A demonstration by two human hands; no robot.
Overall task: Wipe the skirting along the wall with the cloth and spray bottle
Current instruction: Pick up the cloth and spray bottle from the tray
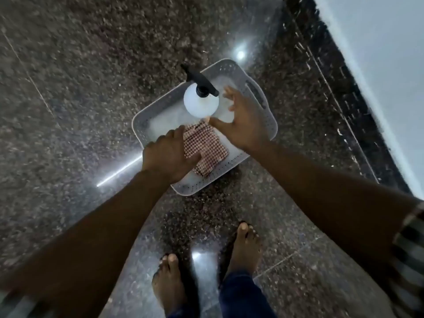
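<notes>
A grey perforated basket [270, 125] stands on the floor. In it a white spray bottle [198, 104] with a black trigger head stands upright, and a folded red-and-white checked cloth [206, 145] lies toward its near side. My left hand [168, 157] rests on the cloth's left edge, thumb across it; whether the fingers grip it I cannot tell. My right hand [243, 120] hovers open with spread fingers just right of the bottle, thumb near its base. The dark polished skirting [332, 92] runs diagonally along the pale wall [378, 53] at the right.
Speckled granite floor [91, 88] lies all round the basket, with bright light reflections. My two bare feet [245, 246] stand just in front of the basket. The basket sits a short way left of the skirting.
</notes>
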